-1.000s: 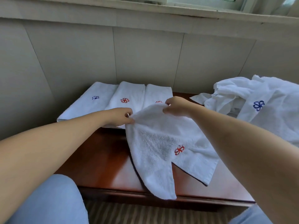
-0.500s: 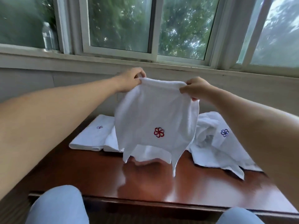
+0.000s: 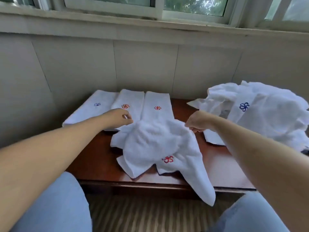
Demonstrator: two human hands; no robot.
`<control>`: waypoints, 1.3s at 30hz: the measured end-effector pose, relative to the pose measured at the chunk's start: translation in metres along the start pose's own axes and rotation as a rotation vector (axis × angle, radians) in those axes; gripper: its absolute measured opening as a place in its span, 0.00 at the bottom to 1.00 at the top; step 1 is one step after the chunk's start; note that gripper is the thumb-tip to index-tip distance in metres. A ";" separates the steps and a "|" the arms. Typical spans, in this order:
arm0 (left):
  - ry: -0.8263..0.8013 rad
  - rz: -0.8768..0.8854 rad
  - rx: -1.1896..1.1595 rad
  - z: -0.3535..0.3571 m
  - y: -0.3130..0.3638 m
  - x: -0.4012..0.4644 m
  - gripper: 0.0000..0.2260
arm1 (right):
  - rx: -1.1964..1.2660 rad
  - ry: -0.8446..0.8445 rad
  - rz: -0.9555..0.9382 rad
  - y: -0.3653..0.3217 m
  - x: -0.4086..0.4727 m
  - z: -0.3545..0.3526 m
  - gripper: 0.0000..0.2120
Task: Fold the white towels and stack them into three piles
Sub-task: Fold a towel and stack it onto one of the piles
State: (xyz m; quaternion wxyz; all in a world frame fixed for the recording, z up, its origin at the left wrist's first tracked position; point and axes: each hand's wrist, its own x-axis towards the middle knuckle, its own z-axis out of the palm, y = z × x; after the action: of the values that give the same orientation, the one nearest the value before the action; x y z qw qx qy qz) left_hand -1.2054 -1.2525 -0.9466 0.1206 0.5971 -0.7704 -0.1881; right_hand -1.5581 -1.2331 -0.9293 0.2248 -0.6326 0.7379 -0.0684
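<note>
A rumpled white towel (image 3: 155, 146) with a red flower mark lies on the dark wooden table (image 3: 93, 158), one corner hanging over the front edge. My left hand (image 3: 119, 118) pinches its far left edge and my right hand (image 3: 198, 123) grips its far right edge. Behind it three folded white towels lie side by side: the left pile (image 3: 93, 108) with a blue mark, the middle pile (image 3: 129, 101) and the right pile (image 3: 157, 104) with red marks.
A heap of unfolded white towels (image 3: 260, 113) with a blue mark fills the table's right side. A panelled wall (image 3: 147, 64) and window sill stand right behind the table. My knees in light blue trousers (image 3: 55, 208) are at the front edge.
Half a second ago both hands held the towel up in the air before the window. Now the towel is down on the table, bunched, with the hands still at its far edge.
</note>
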 end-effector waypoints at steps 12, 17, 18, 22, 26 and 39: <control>-0.029 -0.052 -0.097 0.077 -0.035 0.041 0.10 | 0.484 0.267 0.040 0.061 0.073 0.089 0.21; -0.271 -0.042 -0.107 0.072 -0.021 0.034 0.08 | 0.288 0.270 0.056 0.071 0.085 0.084 0.10; -0.308 -0.061 -0.152 0.071 -0.020 0.031 0.05 | 0.265 0.244 0.079 0.072 0.086 0.086 0.10; -0.278 -0.037 -0.300 0.069 -0.015 0.029 0.03 | 0.364 0.203 0.127 0.069 0.084 0.088 0.08; -0.177 -0.019 -0.247 0.081 -0.006 0.031 0.07 | 0.448 0.169 0.147 0.067 0.078 0.086 0.03; 0.447 -0.129 -0.333 0.054 -0.040 0.047 0.18 | 0.918 0.277 0.296 0.111 0.062 0.040 0.04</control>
State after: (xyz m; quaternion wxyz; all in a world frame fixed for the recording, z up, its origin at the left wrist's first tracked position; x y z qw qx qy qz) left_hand -1.2050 -1.2988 -1.0148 0.3714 0.6435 -0.6438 -0.1829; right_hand -1.6482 -1.2641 -1.0228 0.3871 -0.3420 0.7366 -0.4366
